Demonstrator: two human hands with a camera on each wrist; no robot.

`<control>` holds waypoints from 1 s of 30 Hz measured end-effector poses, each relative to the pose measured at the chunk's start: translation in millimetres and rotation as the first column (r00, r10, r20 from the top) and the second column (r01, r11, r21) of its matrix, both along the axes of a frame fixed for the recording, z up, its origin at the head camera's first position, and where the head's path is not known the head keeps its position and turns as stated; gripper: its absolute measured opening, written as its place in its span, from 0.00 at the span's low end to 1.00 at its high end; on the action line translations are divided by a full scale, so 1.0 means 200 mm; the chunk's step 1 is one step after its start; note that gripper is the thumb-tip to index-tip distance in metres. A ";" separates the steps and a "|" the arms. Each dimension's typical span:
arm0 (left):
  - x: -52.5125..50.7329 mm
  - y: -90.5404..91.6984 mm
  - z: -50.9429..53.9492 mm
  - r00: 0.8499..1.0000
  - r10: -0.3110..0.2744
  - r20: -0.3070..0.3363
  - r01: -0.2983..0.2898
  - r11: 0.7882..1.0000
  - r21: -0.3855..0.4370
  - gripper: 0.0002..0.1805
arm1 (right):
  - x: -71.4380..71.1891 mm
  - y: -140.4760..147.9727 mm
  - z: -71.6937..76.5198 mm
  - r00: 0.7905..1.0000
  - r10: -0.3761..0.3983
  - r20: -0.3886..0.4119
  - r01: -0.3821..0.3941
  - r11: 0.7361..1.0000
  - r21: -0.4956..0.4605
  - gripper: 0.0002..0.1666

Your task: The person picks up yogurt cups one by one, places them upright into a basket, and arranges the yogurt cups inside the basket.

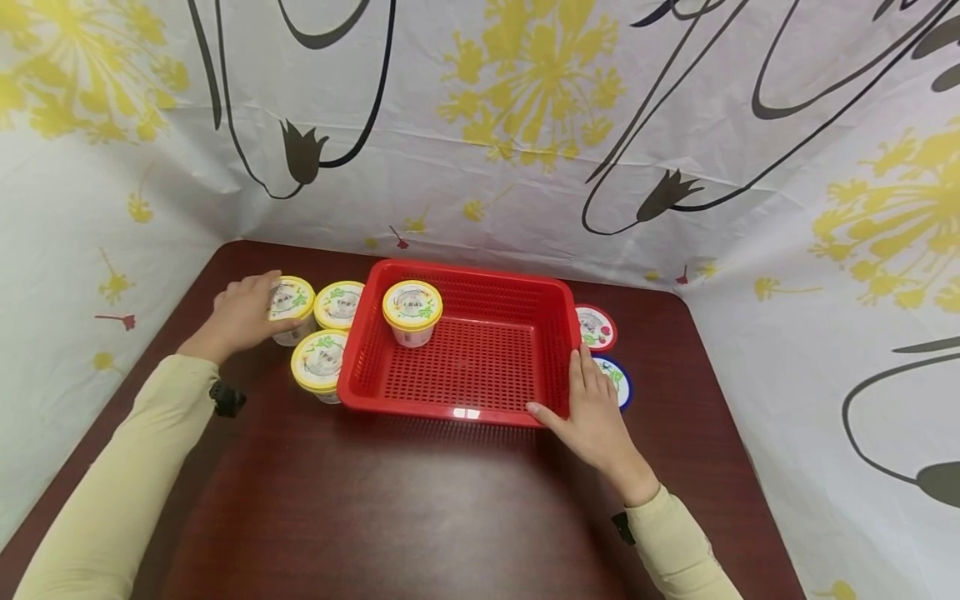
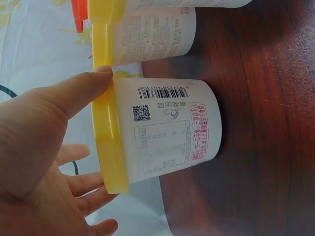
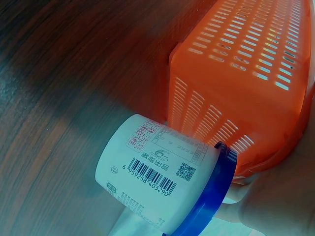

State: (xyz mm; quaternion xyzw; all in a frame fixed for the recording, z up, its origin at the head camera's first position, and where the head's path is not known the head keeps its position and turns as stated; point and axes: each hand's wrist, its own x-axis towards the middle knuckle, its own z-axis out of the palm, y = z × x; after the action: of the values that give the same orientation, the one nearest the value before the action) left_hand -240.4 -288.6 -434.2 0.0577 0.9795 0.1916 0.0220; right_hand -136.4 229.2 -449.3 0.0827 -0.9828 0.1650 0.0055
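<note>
Pale sleeves reach in from the bottom corners over the dark desk, a broad stretch of which runs between the forearms up to the near edge of a red perforated basket. At the far left, the left hand grips the left tub by its yellow lid — thumb at one side of the rim, fingers at the other. Two more yellow-lidded tubs sit just beside it, close against the basket's left side. Inside the basket, a single yellow-lidded tub stands upright near the left wall; to its right the slotted floor offers open room. The right hand rests at the near right corner, fingers extended along the side, thumb at the front rim. Just outside that wall are a red-lidded tub and a blue-lidded tub — both partly hidden, with bare desk between them and the right edge.
</note>
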 end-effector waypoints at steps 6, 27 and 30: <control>0.01 0.00 0.04 1.000 0.030 -0.005 -0.030 1.000 0.003 0.56 | 0.00 0.00 0.00 1.000 0.001 -0.001 -0.001 1.000 -0.002 0.69; 0.00 0.04 0.21 0.988 0.122 -0.094 -0.121 0.993 0.010 0.54 | 0.00 0.00 -0.02 1.000 -0.003 0.001 0.003 1.000 0.000 0.69; 0.01 0.06 0.26 0.984 0.134 -0.116 -0.132 0.991 0.024 0.52 | 0.00 0.00 -0.02 1.000 -0.002 0.000 0.002 1.000 -0.001 0.69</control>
State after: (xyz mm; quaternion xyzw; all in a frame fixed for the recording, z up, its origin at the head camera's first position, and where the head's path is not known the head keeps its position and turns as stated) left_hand -239.2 -277.0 -382.3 0.0033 0.9792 0.1970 -0.0491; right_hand -137.0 228.9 -452.4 0.0819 -0.9828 0.1655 0.0057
